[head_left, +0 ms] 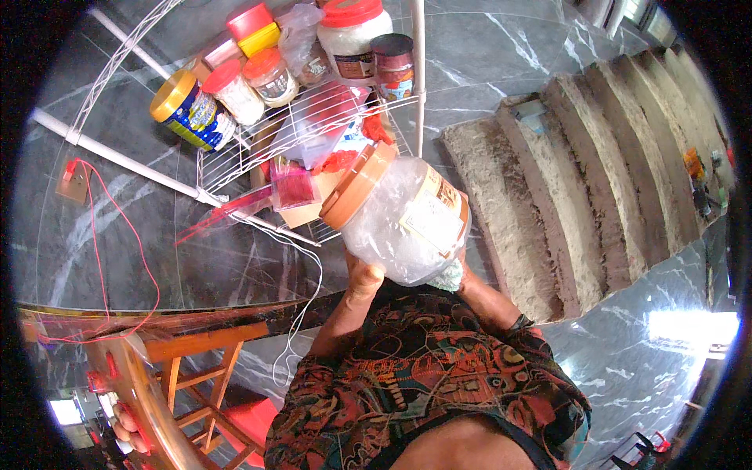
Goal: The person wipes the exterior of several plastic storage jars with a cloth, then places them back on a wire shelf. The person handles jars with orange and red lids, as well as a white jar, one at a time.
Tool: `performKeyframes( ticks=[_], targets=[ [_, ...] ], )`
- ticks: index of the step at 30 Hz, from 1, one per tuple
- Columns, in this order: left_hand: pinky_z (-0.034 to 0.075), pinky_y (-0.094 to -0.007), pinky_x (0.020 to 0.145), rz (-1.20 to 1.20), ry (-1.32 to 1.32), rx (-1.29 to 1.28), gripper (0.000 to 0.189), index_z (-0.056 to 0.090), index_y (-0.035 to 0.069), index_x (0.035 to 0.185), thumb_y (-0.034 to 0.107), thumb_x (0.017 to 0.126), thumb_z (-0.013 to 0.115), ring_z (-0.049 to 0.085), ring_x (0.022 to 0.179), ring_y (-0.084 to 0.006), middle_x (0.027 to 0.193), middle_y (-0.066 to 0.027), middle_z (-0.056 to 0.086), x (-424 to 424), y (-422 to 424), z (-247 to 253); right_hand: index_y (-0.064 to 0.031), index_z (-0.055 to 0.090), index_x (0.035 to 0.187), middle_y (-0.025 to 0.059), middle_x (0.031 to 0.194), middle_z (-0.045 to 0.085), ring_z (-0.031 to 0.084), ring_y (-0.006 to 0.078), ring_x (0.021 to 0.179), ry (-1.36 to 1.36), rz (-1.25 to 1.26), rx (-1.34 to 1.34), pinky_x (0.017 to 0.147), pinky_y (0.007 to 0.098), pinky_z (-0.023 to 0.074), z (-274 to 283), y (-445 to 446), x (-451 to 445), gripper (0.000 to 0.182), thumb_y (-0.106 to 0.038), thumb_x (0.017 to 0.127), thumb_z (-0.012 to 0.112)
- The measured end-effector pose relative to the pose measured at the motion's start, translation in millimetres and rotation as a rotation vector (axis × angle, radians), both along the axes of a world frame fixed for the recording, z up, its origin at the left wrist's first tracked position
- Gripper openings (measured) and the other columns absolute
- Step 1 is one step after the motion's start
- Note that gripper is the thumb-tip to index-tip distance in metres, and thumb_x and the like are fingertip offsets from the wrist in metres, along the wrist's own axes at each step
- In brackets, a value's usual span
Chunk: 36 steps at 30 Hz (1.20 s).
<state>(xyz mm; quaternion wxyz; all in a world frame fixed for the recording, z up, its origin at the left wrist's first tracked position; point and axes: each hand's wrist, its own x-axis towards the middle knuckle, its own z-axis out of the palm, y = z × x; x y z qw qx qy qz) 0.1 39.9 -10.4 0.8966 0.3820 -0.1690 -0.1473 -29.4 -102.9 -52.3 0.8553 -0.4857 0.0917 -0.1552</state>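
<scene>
A large clear plastic jar with an orange screw lid is held up in front of my body, tilted so the lid points to the upper left. Its side bears a label with writing. My left hand supports the jar from below on the left, thumb showing and most fingers hidden behind it. Under the jar's right side, my right hand grips its base with a pale green cloth bunched between; most of that hand is hidden.
A white wire shelf ahead carries several jars, a blue tin with a gold lid and plastic boxes. Concrete steps rise at right. A wooden chair stands lower left. A white cable and a red cord hang at left.
</scene>
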Motion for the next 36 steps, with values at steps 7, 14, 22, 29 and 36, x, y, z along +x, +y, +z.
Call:
performKeyframes(
  ticks=[7,14,22,29,36],
  targets=[
    [0.039,-0.0383,0.097,-0.161,-0.075,0.003,0.103,0.030,0.002,0.134,0.033,0.053,0.086,0.045,0.116,-0.0230,0.128,-0.0112,0.043,17,3,9,-0.0033,0.032,0.126,0.0125,0.117,0.045,0.048,0.0213,0.108,0.111,0.129,0.417,0.091,0.0336,0.0414,16,-10,-24,0.068,-0.015,0.073,0.073],
    [0.041,-0.0383,0.094,-0.187,-0.243,0.104,0.096,0.032,0.002,0.133,0.020,0.056,0.086,0.047,0.114,-0.0219,0.126,-0.0103,0.046,29,11,46,-0.0027,0.031,0.127,0.0141,0.117,0.045,0.049,0.0232,0.107,0.148,0.077,0.434,0.090,0.0354,0.0419,15,-21,-32,0.070,-0.015,0.072,0.074],
    [0.033,-0.0388,0.101,-0.271,-0.203,0.233,0.091,0.027,0.000,0.137,0.016,0.062,0.075,0.042,0.122,-0.0232,0.132,-0.0127,0.042,3,41,87,-0.0021,0.031,0.127,0.0159,0.117,0.046,0.050,0.0253,0.106,-0.107,-0.144,-0.257,0.089,0.0375,0.0424,5,-41,-16,0.073,-0.015,0.071,0.075],
    [0.036,-0.0411,0.100,-0.227,0.224,-0.168,0.095,0.030,0.001,0.136,0.026,0.059,0.081,0.044,0.120,-0.0259,0.132,-0.0129,0.044,0,48,26,-0.0011,0.036,0.126,0.0292,0.122,0.045,0.049,0.0388,0.110,-0.838,-0.157,-1.365,0.091,0.0453,0.0417,69,-46,-22,0.066,-0.012,0.071,0.072],
    [0.042,-0.0416,0.095,-0.277,0.191,-0.384,0.087,0.035,0.000,0.133,0.027,0.063,0.079,0.051,0.112,-0.0265,0.125,-0.0132,0.050,3,43,13,0.0015,0.035,0.130,0.0258,0.125,0.046,0.049,0.0351,0.113,-0.479,-0.100,-0.906,0.095,0.0428,0.0407,84,-17,-5,0.065,-0.023,0.079,0.067]
  ],
)
